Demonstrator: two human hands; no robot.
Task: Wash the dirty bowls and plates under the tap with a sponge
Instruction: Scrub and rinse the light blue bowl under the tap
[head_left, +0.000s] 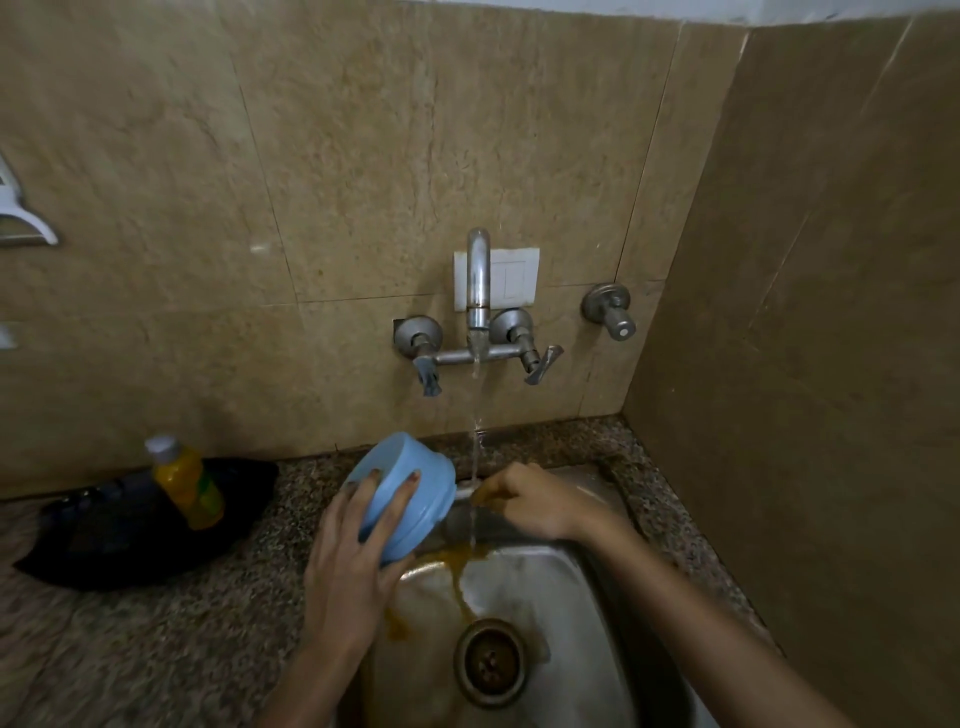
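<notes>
Bowl (402, 488), round blue plastic, held in left hand (353, 566).

Two bare arms are shown, a left forearm (311, 670) and a right forearm (696, 618), uncovered from the frame's lower edge to the left hand (353, 561) and right hand (535, 501). Dark, blurred fingernails (413, 476) are seen on the left hand.

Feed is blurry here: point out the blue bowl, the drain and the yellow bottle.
blue bowl (400, 462), head view, outer surface.
drain (488, 660), head view, centre of strainer.
yellow bottle (188, 486), head view, middle of body.
</notes>
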